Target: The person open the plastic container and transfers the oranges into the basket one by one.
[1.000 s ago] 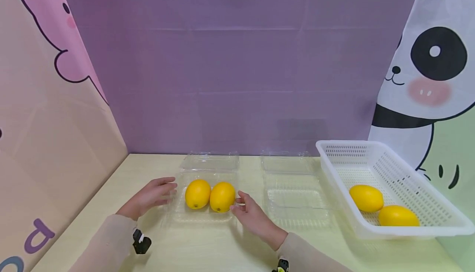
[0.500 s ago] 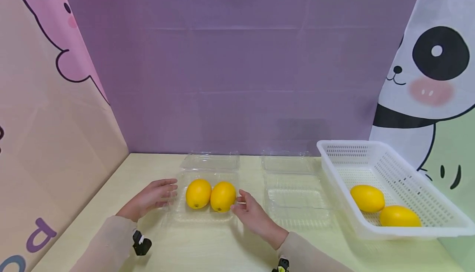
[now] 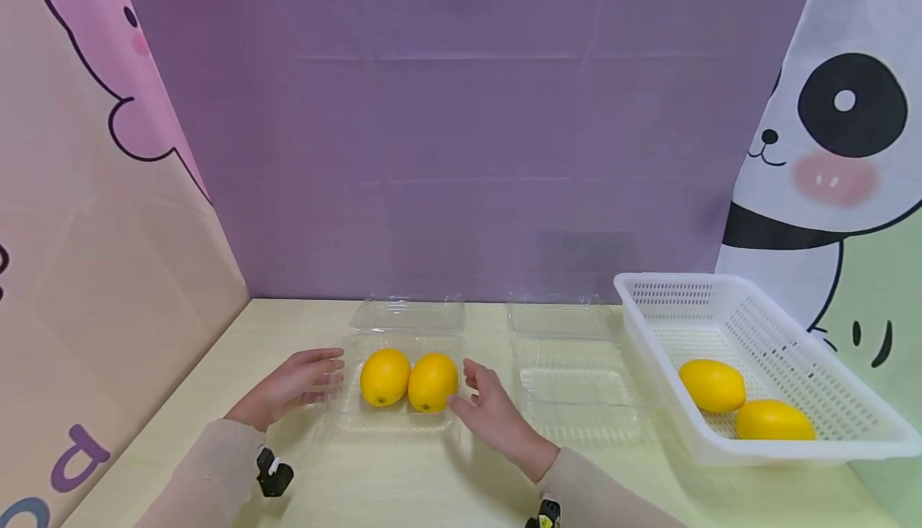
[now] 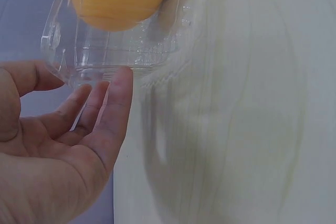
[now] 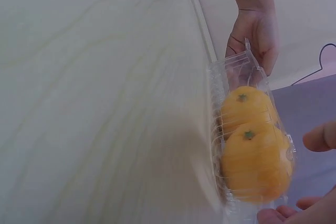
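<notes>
Two oval yellow-orange citrus fruits, the left one (image 3: 385, 377) and the right one (image 3: 433, 382), sit side by side in a clear plastic clamshell box (image 3: 399, 422). Its lid (image 3: 408, 316) lies folded back behind it. At the box's left side my left hand (image 3: 295, 384) has its fingers extended; in the left wrist view the fingertips (image 4: 122, 77) are at the end wall, and contact is hard to tell. My right hand (image 3: 497, 416) stands at the right side, thumb and fingers apart and loosely bent, gripping nothing visible. The right wrist view shows green star-shaped stem ends on both fruits.
A second clear clamshell box (image 3: 579, 424) lies unfolded to the right, with no fruit in it. Beyond it, a white perforated basket (image 3: 799, 452) holds two similar yellow fruits (image 3: 711, 386). A purple backdrop (image 3: 461, 152) stands behind the table.
My right hand's fingers have risen slightly and spread away from the thumb beside the box. The left hand, the boxes and the fruits stay practically where they were.
</notes>
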{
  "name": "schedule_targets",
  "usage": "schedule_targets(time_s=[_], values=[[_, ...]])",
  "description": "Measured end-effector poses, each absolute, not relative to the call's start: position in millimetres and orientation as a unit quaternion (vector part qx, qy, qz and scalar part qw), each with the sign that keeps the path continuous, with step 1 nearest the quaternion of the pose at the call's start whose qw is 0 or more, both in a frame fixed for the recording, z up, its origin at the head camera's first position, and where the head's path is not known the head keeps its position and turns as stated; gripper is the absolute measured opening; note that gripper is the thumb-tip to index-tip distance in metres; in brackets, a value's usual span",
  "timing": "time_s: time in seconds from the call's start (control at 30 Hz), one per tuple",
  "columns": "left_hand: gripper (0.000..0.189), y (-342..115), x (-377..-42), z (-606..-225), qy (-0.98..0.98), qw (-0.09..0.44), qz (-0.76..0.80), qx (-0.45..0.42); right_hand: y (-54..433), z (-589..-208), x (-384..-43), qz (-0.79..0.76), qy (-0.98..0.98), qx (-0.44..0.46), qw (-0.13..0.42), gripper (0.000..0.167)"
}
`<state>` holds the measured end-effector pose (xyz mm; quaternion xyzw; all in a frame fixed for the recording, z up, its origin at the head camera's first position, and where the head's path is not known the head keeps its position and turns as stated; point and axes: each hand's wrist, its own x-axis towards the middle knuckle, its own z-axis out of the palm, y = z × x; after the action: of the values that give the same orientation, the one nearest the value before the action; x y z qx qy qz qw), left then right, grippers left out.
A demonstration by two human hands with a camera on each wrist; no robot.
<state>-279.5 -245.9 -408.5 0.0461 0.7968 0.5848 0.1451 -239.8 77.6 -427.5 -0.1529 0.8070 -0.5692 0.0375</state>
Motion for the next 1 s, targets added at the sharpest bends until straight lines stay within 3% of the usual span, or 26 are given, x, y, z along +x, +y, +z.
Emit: schedule_targets(time_s=[1.0], values=[[0.058, -245, -280, -408, 0.803, 0.147, 0.576, 0.032, 78, -401, -252, -0.49, 0.848, -0.203, 0.007, 0.071]])
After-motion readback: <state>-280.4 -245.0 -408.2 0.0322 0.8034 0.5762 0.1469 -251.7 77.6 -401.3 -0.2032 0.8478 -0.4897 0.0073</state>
